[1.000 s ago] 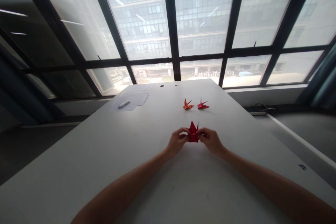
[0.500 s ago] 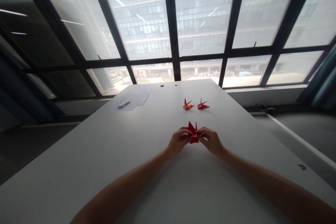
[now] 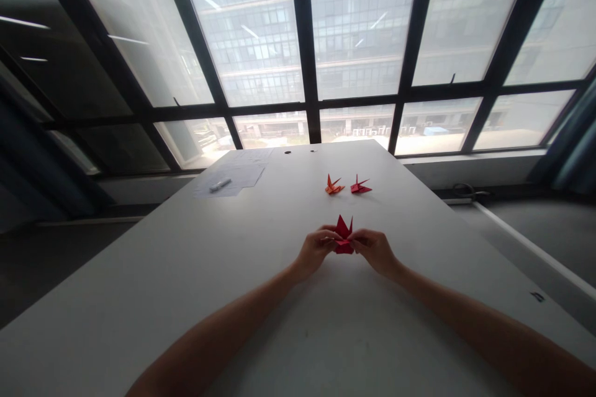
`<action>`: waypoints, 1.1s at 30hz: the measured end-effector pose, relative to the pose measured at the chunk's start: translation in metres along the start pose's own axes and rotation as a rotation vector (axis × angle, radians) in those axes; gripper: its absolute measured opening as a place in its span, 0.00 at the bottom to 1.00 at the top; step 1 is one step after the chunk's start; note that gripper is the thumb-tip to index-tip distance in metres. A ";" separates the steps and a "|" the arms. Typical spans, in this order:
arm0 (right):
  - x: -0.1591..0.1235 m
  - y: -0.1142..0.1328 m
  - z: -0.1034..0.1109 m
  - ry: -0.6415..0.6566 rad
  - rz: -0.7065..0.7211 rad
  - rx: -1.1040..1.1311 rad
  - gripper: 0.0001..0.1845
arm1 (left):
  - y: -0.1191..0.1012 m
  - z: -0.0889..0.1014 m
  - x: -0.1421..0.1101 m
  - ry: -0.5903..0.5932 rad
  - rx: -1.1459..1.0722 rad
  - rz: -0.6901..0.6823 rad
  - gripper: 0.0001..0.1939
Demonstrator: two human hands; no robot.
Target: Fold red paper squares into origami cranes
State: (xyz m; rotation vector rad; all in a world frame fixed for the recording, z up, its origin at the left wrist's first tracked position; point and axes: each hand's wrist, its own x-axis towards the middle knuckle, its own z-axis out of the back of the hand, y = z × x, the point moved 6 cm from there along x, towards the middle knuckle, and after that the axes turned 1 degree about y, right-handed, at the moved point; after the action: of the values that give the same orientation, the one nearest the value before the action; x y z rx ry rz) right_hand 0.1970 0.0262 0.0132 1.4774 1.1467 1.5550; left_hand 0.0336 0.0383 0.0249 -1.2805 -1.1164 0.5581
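A red origami crane (image 3: 343, 227), with a broad pointed flap and a thin upright spike, is held low over the table between my two hands. My left hand (image 3: 318, 248) pinches its left side, the fingers reaching across the front of the paper. From the right, my right hand (image 3: 374, 249) grips the other side between thumb and fingertips. The fingers hide part of the folds. Beyond my hands stand an orange paper crane (image 3: 333, 187) and, to its right, a second red paper crane (image 3: 359, 186).
White paper sheets (image 3: 249, 175) lie at the far left of the white table (image 3: 195, 267), with a whitish cylindrical object (image 3: 220, 185) on them. A small dark mark (image 3: 537, 296) sits near the right edge. Large windows (image 3: 261, 31) rise behind the table.
The held paper tilted left as the fingers closed in over it, then swung back upright. Both hands shifted only slightly; the two cranes behind stayed put.
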 end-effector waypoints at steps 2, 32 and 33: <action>0.000 0.003 0.000 0.010 0.016 0.015 0.10 | 0.000 0.000 0.000 -0.001 -0.002 0.008 0.11; 0.000 -0.004 -0.004 0.059 -0.052 0.101 0.27 | 0.001 -0.001 -0.004 -0.120 0.024 0.115 0.30; -0.001 -0.004 -0.004 0.058 -0.053 0.100 0.27 | 0.002 -0.001 -0.003 -0.115 0.032 0.133 0.28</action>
State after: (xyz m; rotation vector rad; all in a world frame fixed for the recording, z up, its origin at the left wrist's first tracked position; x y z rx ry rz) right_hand 0.1928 0.0268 0.0091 1.4619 1.3046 1.5328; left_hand 0.0331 0.0355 0.0224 -1.3151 -1.1171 0.7540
